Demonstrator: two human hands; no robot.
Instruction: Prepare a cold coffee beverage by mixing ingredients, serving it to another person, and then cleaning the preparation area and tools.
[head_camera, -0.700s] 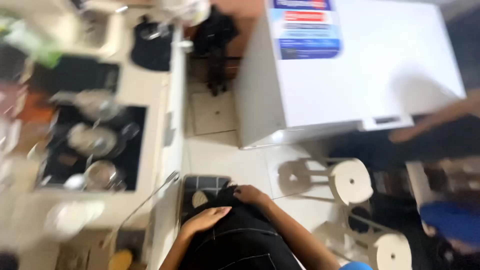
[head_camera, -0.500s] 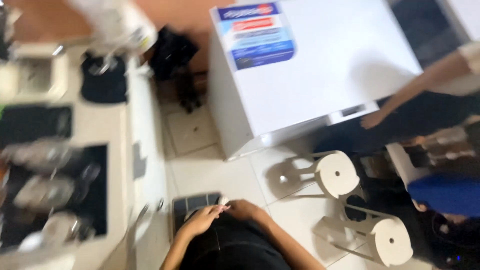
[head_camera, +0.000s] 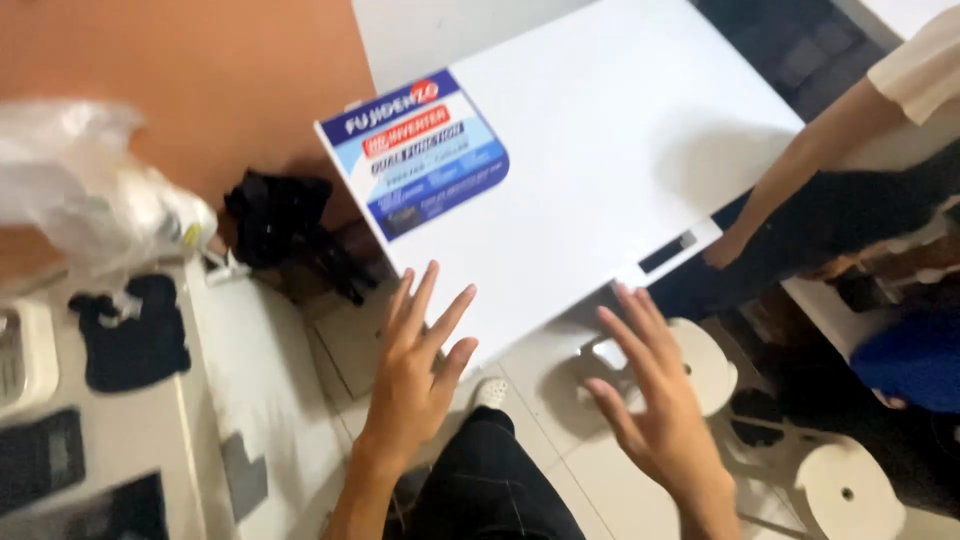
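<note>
My left hand (head_camera: 415, 375) is raised in front of me with fingers spread, holding nothing. My right hand (head_camera: 650, 400) is also up, palm down and fingers apart, empty. Both hover in the air before a large white chest freezer (head_camera: 610, 170) that has a blue and red sticker (head_camera: 420, 150) on its lid. My black trousers (head_camera: 490, 490) show below, between the hands. Neither hand touches the freezer.
A white counter (head_camera: 250, 380) runs along the left with a black cloth (head_camera: 135, 335) and a plastic bag (head_camera: 90, 195). Two white round stools (head_camera: 850, 490) stand at the right. Another person's arm (head_camera: 800, 180) reaches to the freezer's front edge. A black bag (head_camera: 285, 230) lies on the floor.
Both my hands have lifted from my lap and spread open in front of me. The view has swung right and closer to the freezer; the stove on the left is out of sight.
</note>
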